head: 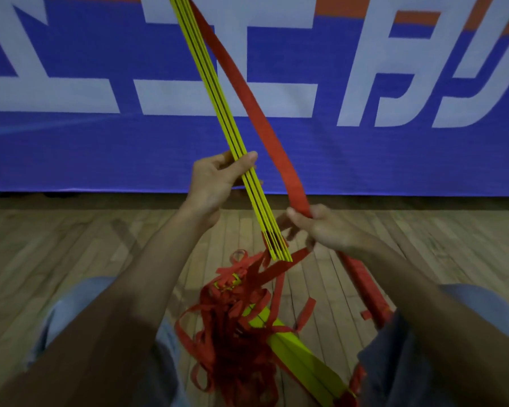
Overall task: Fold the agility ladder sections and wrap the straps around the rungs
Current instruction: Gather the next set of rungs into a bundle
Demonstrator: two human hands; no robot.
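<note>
A stack of several yellow rungs (pixel 215 92) slants from the top centre down to the middle of the view. My left hand (pixel 218 180) grips this stack near its lower third. A wide red strap (pixel 247 92) runs alongside the stack on its right. My right hand (pixel 321 227) pinches that strap just right of the stack's lower end. Below, a tangle of red straps (pixel 235 318) hangs onto the floor. A second bundle of yellow rungs (pixel 303 359) lies under the tangle between my knees.
I sit on a wooden floor (pixel 71 245). A blue banner with white and orange lettering (pixel 100 142) covers the wall ahead. A red rolled piece (pixel 365 286) lies on the floor by my right knee.
</note>
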